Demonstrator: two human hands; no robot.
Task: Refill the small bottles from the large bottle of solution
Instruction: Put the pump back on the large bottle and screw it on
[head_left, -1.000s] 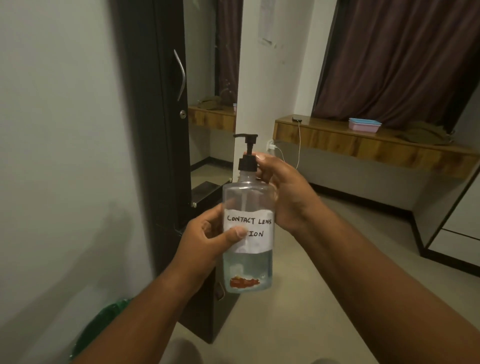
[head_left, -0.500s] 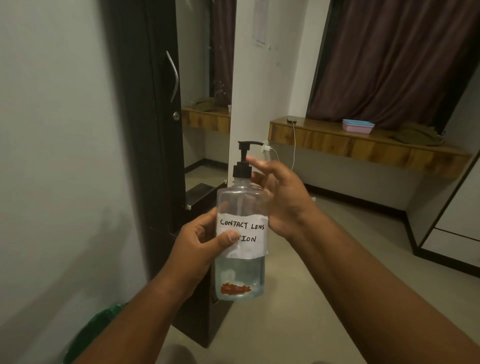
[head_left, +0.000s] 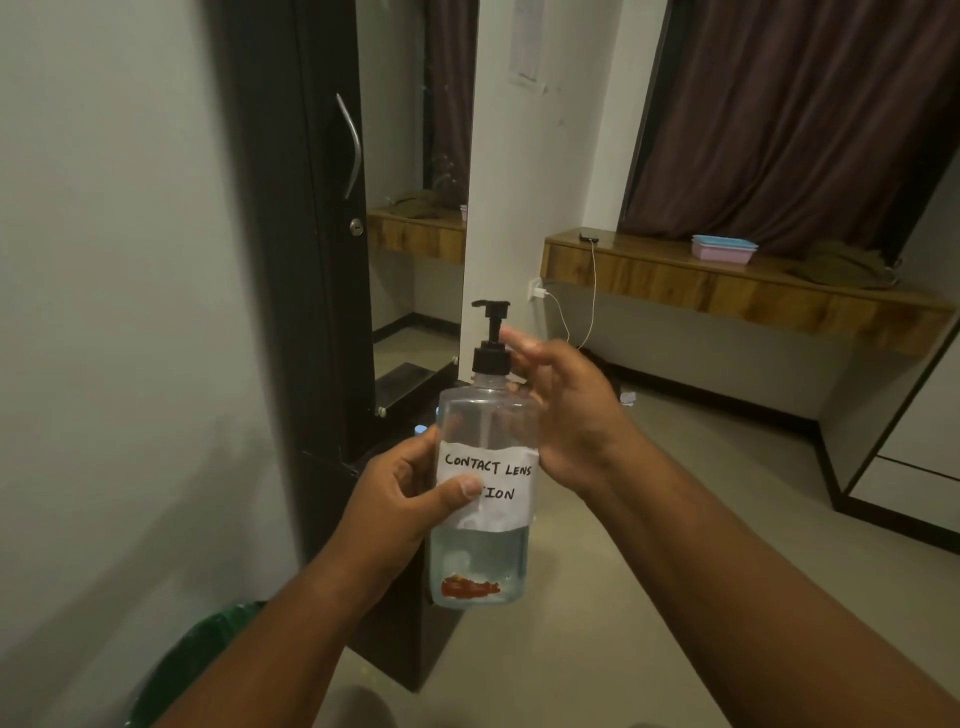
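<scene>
A large clear bottle (head_left: 480, 561) with a black pump top (head_left: 491, 338) and a white hand-written label reading "CONTACT LENS" is held upright in mid-air in front of me. Clear liquid fills roughly its lower third. My left hand (head_left: 402, 499) grips the bottle's left side, thumb across the label. My right hand (head_left: 566, 415) is just behind the bottle's right shoulder, fingers spread and loose, fingertips near the pump collar. Whether they touch it is unclear. No small bottles are visible.
A dark wardrobe door (head_left: 311, 260) with a metal handle stands at the left, beside a mirror. A wooden shelf (head_left: 727, 291) along the far wall carries a pink and blue box (head_left: 723, 248) and a phone on a charging cable. A green bin (head_left: 197, 670) sits at lower left.
My right hand has let go of the pump collar and opened, fingers spreading behind the bottle. The bottle has dropped slightly lower in view, still in my left hand.
</scene>
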